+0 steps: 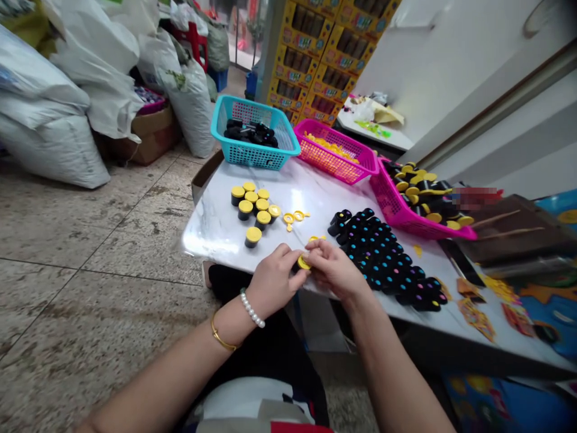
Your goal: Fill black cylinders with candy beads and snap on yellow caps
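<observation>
Near the table's front edge, a small black tub with a yellow lid (304,263) is between my hands. My left hand (276,276) is closed around its side, fingers covering most of the black body. My right hand (336,266) pinches at the lid's right edge with thumb and fingers. Just beyond the right fingers lies a yellow ring piece (315,239), partly hidden. Two more yellow ring pieces (289,218) lie farther back. Several upright yellow-lidded black tubs (253,236) stand to the left. On the right, many black tubs (374,246) with coloured dots are packed together.
Along the table's back stand a turquoise basket (255,157) of black pieces, a pink basket (336,167) of yellow pieces and another pink basket (406,216) of yellow-and-black tubs. Yellow boxes (322,72) are stacked behind. White sacks (45,138) fill the floor at left.
</observation>
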A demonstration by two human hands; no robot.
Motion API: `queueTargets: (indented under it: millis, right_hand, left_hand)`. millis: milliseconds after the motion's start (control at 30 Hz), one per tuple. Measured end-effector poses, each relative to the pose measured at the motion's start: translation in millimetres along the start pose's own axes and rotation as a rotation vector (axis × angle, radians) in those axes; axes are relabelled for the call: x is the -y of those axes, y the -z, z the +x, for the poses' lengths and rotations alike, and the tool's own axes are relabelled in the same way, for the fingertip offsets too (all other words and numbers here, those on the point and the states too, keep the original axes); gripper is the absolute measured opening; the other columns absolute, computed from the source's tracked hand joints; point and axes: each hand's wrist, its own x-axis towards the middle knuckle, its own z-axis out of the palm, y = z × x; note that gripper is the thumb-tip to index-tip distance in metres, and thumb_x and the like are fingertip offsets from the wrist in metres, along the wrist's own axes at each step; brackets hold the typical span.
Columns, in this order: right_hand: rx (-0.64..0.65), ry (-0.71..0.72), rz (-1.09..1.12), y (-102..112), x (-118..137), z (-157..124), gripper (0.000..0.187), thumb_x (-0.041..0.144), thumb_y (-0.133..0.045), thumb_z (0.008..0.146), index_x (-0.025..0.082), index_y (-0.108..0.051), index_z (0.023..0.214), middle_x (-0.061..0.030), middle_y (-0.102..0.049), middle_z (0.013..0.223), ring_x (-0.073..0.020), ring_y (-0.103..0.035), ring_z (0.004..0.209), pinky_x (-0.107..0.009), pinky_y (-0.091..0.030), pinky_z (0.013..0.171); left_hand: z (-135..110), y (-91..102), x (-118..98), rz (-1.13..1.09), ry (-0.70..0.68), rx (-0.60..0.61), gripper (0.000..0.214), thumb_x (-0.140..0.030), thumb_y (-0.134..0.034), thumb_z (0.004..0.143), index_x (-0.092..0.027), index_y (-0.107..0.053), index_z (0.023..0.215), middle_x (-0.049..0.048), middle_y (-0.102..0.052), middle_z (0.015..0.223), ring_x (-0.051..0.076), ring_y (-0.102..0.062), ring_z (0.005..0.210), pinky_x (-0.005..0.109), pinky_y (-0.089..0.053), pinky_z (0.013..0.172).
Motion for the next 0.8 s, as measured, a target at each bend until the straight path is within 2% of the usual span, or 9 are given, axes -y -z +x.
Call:
queueTargets:
  millis: [200, 300, 367, 467, 533, 633, 700, 800]
  right_hand:
    - [-0.075, 0.117, -0.233, -6, -11, -1, 0.028, 0.046, -0.060, 0.081, 0.022, -0.048, 0.087, 0.0116, -0.042, 0.050, -0.0049, -0.032, 0.037, -0.016, -0.024, 0.037]
    - [-0.140, 0.259, -0.358, -10, -17, -7, 0.026, 0.046, -0.054, 0.086, 0.020, -0.053, 0.087, 0.0083, -0.046, 0.053, -0.0076, -0.040, 0.043, -0.018, -0.030, 0.042]
    - [-0.232, 0.393, -0.512, -11, -18, -8, 0.027, 0.045, -0.048, 0.090, 0.019, -0.057, 0.089, 0.0031, -0.055, 0.063, -0.0107, -0.049, 0.053, -0.021, -0.038, 0.050]
    - [-0.435, 0.581, -0.864, -13, -14, -7, 0.029, 0.037, -0.043, 0.094, 0.017, -0.062, 0.101, -0.0077, -0.064, 0.091, -0.0179, -0.060, 0.078, -0.028, -0.046, 0.067]
    - [-0.560, 0.575, -1.139, -17, -13, -5, 0.030, 0.033, -0.045, 0.093, 0.015, -0.060, 0.111, -0.0139, -0.060, 0.110, -0.0213, -0.062, 0.086, -0.031, -0.047, 0.070]
    - [-0.570, 0.401, -1.438, -24, -16, -8, 0.033, 0.031, -0.049, 0.091, 0.015, -0.056, 0.119, -0.0166, -0.056, 0.119, -0.0214, -0.065, 0.078, -0.030, -0.048, 0.061]
    - [-0.524, 0.375, -1.504, -28, -20, -17, 0.033, 0.031, -0.048, 0.092, 0.017, -0.054, 0.121, -0.0159, -0.057, 0.119, -0.0213, -0.066, 0.079, -0.029, -0.049, 0.061]
    - [-0.484, 0.445, -1.490, -26, -27, -38, 0.038, 0.037, -0.051, 0.091, 0.020, -0.053, 0.125, -0.0160, -0.051, 0.132, -0.0240, -0.065, 0.090, -0.031, -0.050, 0.067]
  left_hand:
    - [4, -5.0, 0, 0.079, 0.074, 0.001, 0.009, -0.025, -0.058, 0.083, -0.018, -0.063, 0.086, 0.0015, -0.051, 0.077, 0.015, -0.053, 0.072, 0.027, -0.044, 0.069]
    - [3, -2.1, 2, 0.085, 0.062, -0.023, 0.007, -0.023, -0.060, 0.082, -0.017, -0.063, 0.084, 0.0022, -0.053, 0.077, 0.016, -0.054, 0.073, 0.028, -0.045, 0.070]
    - [1, 1.8, 5, 0.099, 0.066, -0.088, 0.010, -0.025, -0.065, 0.080, -0.016, -0.062, 0.081, 0.0031, -0.056, 0.079, 0.017, -0.055, 0.074, 0.029, -0.045, 0.070]
    - [-1, 8.1, 8, 0.117, 0.086, -0.195, 0.019, -0.028, -0.070, 0.076, -0.015, -0.062, 0.087, 0.0032, -0.059, 0.077, 0.017, -0.056, 0.072, 0.030, -0.046, 0.071]
    - [0, 10.7, 10, 0.112, 0.107, -0.236, 0.027, -0.026, -0.070, 0.077, -0.015, -0.061, 0.100, 0.0011, -0.060, 0.072, 0.016, -0.057, 0.068, 0.030, -0.047, 0.071]
    - [1, 10.8, 12, 0.072, 0.171, -0.284, 0.044, -0.025, -0.068, 0.078, -0.015, -0.053, 0.119, -0.0033, -0.059, 0.064, 0.014, -0.057, 0.060, 0.028, -0.047, 0.066]
    - [-2, 8.6, 11, 0.031, 0.188, -0.324, 0.050, -0.028, -0.067, 0.080, -0.016, -0.048, 0.124, -0.0049, -0.058, 0.063, 0.013, -0.057, 0.056, 0.026, -0.047, 0.062]
    - [-14, 3.9, 5, 0.005, 0.110, -0.387, 0.044, -0.029, -0.062, 0.084, -0.018, -0.047, 0.124, -0.0032, -0.059, 0.072, 0.009, -0.056, 0.056, 0.022, -0.047, 0.058]
